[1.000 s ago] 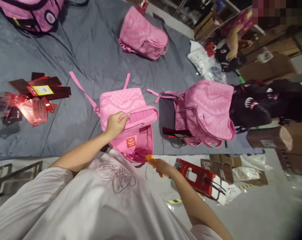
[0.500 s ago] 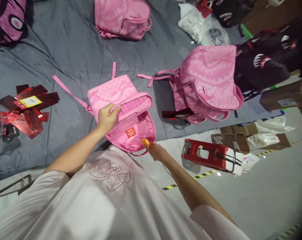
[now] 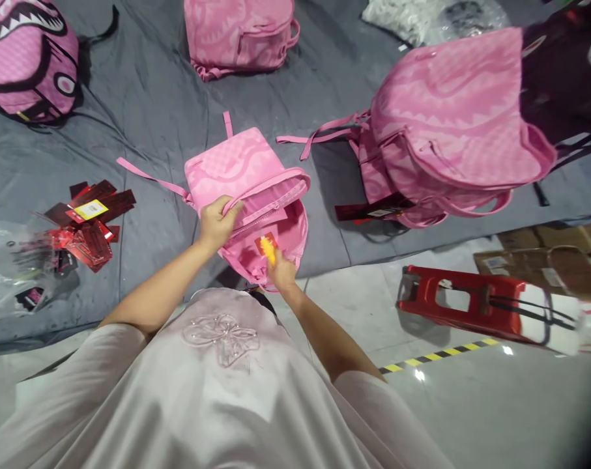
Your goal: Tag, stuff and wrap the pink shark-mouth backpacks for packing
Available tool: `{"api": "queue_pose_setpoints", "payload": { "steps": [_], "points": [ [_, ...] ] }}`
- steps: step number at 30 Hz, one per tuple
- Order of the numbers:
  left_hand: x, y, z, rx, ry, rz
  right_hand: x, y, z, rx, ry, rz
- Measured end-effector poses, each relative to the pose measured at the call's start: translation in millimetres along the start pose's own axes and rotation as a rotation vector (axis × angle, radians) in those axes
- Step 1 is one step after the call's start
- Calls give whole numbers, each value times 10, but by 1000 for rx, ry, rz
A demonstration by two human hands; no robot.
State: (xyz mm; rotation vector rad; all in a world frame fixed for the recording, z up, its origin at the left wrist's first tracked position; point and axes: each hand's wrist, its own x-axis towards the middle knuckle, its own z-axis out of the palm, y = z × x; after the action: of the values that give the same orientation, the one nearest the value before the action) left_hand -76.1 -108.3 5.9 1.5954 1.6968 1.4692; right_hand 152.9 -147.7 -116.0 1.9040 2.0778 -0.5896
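A yellow tool (image 3: 268, 251) is gripped by the right hand (image 3: 283, 273) – its long axis tipped away and leftward, over the open pink backpack (image 3: 229, 163). Farther out, the backpack's rim is pinched by the left hand (image 3: 217, 225) – hands apart, red label (image 3: 270, 236) nearer the right.

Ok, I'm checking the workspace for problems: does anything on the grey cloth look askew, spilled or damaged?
Nothing looks spilled or damaged. The untidiest spot is the pile of red tags, lying crisscrossed at odd angles beside a crumpled clear plastic bag. A dark tag also sticks out sideways from the pink backpack on the right.
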Motion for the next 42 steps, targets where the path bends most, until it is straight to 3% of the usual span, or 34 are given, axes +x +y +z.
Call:
{"api": "queue_pose_setpoints", "payload": {
  "steps": [6,10,13,16,19,21,23,26,29,32,36,39,42],
  "points": [
    [63,-23,72,-3,-35,62,-50,31,-69,29,15,65],
    [58,-27,106,24,-74,51,-103,117,-235,16,-32,76],
    [63,-39,107,9,-85,41,-104,283,-535,-17,-51,113],
    [70,-46,100,-10,-80,42,-42,510,-982,27,-95,117],
    [66,-49,89,-17,-74,15,-32,743,-1386,272,-273,167],
    [58,-56,80,-19,-63,-3,-101,875,-1529,489,-382,235],
    [52,-66,74,-21,-53,-6,-209,978,-1549,757,-431,273],
    [54,-71,78,-15,-50,9,-350,1060,-1412,1159,-446,243],
    [74,-52,96,-11,-73,29,-379,1009,-1216,1331,-445,206],
    [101,-23,116,-3,-92,57,-304,830,-1100,1387,-453,153],
    [141,-17,117,14,-103,80,-169,615,-1163,1347,-492,52],
    [152,-59,109,31,-111,61,-135,650,-1295,1245,-517,23],
    [120,-107,124,37,-128,32,-183,835,-1390,1169,-499,102]
  ]
}}
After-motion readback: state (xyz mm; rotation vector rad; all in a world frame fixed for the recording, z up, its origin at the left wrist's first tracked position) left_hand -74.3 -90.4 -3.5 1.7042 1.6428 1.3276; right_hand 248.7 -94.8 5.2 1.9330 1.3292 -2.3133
